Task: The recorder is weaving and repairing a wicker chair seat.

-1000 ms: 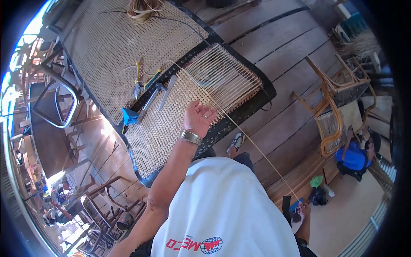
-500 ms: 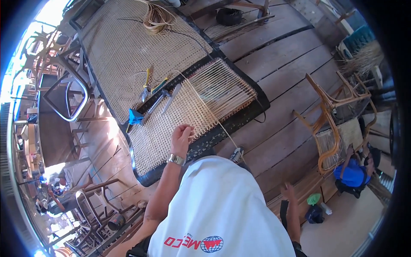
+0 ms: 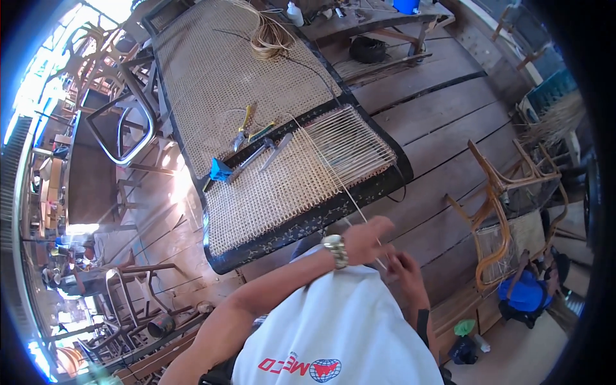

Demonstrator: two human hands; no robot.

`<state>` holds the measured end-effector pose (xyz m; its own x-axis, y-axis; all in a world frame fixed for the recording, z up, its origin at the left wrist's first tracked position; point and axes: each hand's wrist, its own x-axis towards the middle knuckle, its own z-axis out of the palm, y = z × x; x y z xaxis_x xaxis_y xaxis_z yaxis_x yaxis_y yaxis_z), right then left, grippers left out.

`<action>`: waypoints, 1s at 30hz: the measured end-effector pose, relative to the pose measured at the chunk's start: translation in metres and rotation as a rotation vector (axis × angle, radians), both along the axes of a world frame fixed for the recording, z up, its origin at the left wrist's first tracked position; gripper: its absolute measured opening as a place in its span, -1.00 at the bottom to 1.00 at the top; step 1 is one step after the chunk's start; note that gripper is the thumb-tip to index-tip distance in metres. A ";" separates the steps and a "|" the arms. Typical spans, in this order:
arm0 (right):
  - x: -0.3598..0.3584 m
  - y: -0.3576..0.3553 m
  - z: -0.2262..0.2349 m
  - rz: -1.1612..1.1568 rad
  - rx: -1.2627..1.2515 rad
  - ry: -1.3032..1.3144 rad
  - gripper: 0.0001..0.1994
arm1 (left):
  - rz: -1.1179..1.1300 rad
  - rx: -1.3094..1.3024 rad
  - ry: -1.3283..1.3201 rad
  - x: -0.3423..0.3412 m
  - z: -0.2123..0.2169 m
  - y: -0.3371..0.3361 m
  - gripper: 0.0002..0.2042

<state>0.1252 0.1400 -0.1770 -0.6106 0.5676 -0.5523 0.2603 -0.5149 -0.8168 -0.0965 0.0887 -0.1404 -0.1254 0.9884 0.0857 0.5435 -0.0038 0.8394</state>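
Observation:
My left hand (image 3: 367,241), with a metal watch on its wrist, is closed on a pale cane strand (image 3: 343,184) just past the near edge of a black-framed woven panel (image 3: 256,199). Beside it, my right hand (image 3: 407,274) pinches the strand's lower end in front of my shirt. From there the strand runs up across the panel, along the border between finished open weave and a section of bare parallel strands (image 3: 359,144). Lying on the panel are yellow-handled pliers (image 3: 245,122), a metal tool by a blue wrapping (image 3: 221,171) and a flat metal strip (image 3: 277,152).
A coil of cane (image 3: 271,40) rests on the panel's far part. Bare chair frames (image 3: 122,122) stand at left, and a wooden chair (image 3: 497,212) at right. Near that chair sits a person in blue (image 3: 525,289). A bench (image 3: 385,19) is at the back.
My left hand has left the panel's near edge, moved right and closed on the strand. My right hand has come up beside it. The view has shifted slightly.

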 end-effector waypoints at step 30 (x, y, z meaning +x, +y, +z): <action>0.161 0.087 -0.027 -0.366 0.687 -0.433 -0.88 | -0.542 -0.100 0.297 -0.014 0.091 -0.025 -0.88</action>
<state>0.2857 0.2274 -0.2037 -0.1424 0.9770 -0.1586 0.5334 -0.0592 -0.8438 -0.1105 0.0641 -0.0490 0.4108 0.9100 -0.0565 0.6968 -0.2734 0.6632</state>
